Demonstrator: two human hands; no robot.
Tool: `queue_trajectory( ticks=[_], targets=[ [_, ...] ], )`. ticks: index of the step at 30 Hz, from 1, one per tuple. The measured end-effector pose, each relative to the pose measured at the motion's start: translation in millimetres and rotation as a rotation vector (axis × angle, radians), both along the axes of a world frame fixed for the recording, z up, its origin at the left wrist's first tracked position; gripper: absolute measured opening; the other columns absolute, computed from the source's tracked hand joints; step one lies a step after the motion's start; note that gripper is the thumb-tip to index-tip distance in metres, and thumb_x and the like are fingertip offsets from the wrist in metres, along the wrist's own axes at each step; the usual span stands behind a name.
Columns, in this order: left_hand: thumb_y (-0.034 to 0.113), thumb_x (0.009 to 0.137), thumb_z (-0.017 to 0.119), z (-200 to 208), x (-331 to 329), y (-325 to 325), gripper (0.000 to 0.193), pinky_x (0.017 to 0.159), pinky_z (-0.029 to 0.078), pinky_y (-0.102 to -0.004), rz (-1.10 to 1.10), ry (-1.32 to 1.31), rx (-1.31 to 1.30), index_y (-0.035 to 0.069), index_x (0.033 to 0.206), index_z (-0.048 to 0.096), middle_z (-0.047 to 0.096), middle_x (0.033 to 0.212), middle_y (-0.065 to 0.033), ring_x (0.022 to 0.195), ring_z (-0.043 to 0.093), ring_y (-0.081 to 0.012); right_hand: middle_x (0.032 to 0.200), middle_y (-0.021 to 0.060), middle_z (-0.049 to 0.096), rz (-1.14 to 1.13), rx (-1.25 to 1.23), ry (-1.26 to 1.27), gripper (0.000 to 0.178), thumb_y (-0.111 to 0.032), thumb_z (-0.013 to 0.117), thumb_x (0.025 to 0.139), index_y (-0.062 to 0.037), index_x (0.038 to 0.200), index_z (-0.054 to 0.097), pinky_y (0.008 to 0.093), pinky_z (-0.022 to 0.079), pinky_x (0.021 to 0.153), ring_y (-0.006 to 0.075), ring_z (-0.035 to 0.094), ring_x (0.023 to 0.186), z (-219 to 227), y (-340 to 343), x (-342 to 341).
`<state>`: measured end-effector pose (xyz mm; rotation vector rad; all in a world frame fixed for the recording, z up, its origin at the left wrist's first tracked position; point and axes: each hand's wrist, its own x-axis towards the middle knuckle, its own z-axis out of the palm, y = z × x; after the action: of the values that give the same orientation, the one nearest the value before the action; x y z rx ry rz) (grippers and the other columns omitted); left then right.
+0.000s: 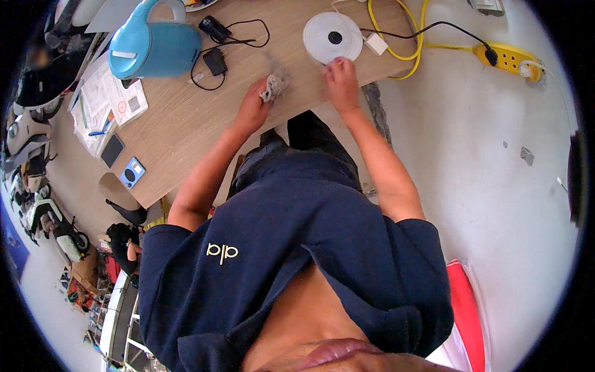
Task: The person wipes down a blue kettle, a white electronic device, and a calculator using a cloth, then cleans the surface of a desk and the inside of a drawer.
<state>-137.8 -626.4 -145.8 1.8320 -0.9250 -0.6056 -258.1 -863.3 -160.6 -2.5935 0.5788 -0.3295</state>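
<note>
A crumpled grey cloth [275, 85], partly blurred, is bunched in my left hand [253, 106] above the wooden table. My right hand [343, 85] has its fingers bent in a pinch at the near rim of a round white kettle base [317, 38]. This base has a black connector in its middle and lies flat at the table's far right. A light-blue electric kettle [170, 51] stands at the far left, apart from both hands.
Black adapters [215, 61] with cords lie beside the kettle. Papers [102, 99], a pen and a dark phone [113, 150] are along the left edge, with a blue device [132, 172]. A yellow cable [420, 46] loops near a yellow power strip [509, 60] to the right.
</note>
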Motion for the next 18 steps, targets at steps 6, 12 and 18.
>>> queue_trajectory(
  ticks=[6,12,18],
  targets=[
    [-0.002,0.085,0.057,1,-6,-8,0.044,0.104,0.040,-0.0432,0.028,-0.007,0.000,0.003,0.129,0.054,0.058,0.127,-0.0194,0.119,0.052,-0.0399,0.089,0.0158,0.063,-0.741,0.221,-0.478,0.016,-0.016,0.058,0.093,-0.0001,0.091,0.055,0.0385,0.048,0.071,0.0271,0.062,0.084,-13,-106,-13],
    [0.007,0.089,0.060,15,3,-50,0.046,0.103,0.042,-0.0425,0.073,0.005,0.025,0.006,0.134,0.051,0.058,0.130,-0.0191,0.123,0.052,-0.0377,0.070,0.0166,0.065,-1.269,1.339,-0.614,0.035,-0.026,0.043,0.103,0.0035,0.091,0.056,0.0373,0.052,0.051,0.0260,0.063,0.062,-12,-113,-18],
    [0.000,0.082,0.062,-27,24,-142,0.057,0.106,0.041,-0.0431,0.094,-0.153,-0.059,0.003,0.137,0.048,0.052,0.136,-0.0192,0.125,0.049,-0.0384,0.103,0.0196,0.068,-0.712,1.085,-0.245,0.034,-0.026,0.046,0.103,0.0031,0.115,0.058,0.0412,0.056,0.076,0.0320,0.067,0.091,-24,-82,1]
  ],
)
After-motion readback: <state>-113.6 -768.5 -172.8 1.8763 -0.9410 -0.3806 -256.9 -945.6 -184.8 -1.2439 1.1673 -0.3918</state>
